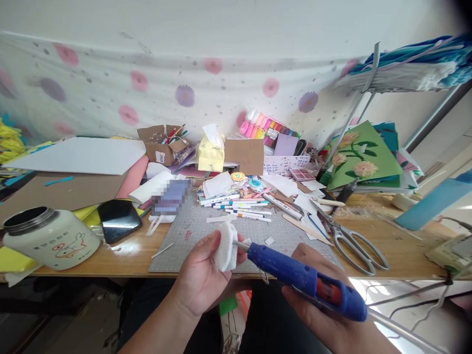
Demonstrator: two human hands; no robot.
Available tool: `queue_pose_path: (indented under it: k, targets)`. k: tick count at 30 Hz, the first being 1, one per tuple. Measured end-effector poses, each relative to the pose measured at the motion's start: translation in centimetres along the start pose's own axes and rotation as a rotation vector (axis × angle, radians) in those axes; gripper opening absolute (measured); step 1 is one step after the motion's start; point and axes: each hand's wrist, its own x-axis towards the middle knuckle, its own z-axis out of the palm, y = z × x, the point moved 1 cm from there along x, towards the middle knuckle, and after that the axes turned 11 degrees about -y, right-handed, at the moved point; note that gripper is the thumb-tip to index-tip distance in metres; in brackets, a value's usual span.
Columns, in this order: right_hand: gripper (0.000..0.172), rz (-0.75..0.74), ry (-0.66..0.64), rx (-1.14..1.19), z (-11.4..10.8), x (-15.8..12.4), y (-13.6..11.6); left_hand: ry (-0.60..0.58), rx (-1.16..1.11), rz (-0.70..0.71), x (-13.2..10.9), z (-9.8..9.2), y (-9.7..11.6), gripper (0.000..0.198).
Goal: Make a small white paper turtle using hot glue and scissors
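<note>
Between the thumb and fingers of my left hand (201,268) is a small white fuzzy piece (224,247), rounded and in layers, held above the near edge of the desk. My right hand (317,300) is wrapped round a blue hot glue gun (291,270) coming in from the right. Its metal nozzle touches the right side of the white piece, or comes very close to it. Whether any glue is on the piece cannot be made out. Beneath both hands lies the near part of a grey cutting mat (180,246).
Several markers (243,204) and paper scraps cover the mat's far part. Large scissors (354,241) lie to the right. A pale wide-mouthed bottle (51,238) and a black phone (120,221) are at left. A cardboard box (160,147) and a yellow tissue pack (211,153) stand behind.
</note>
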Motion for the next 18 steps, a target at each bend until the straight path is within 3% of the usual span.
queue_pose_path:
  k: [8,13,18]
  targets:
    - [0.011,0.017,-0.049,-0.023,-0.50,-0.45,0.11,-0.124,0.149,0.058,0.01,0.12,0.65,0.012]
    - [0.014,0.077,-0.024,-0.104,-0.34,-0.59,0.09,-0.091,0.209,0.057,-0.20,0.19,0.73,0.013]
    - [0.016,0.062,-0.049,-0.165,-0.53,-0.91,0.11,-0.015,0.335,0.192,-0.48,0.17,0.86,0.017]
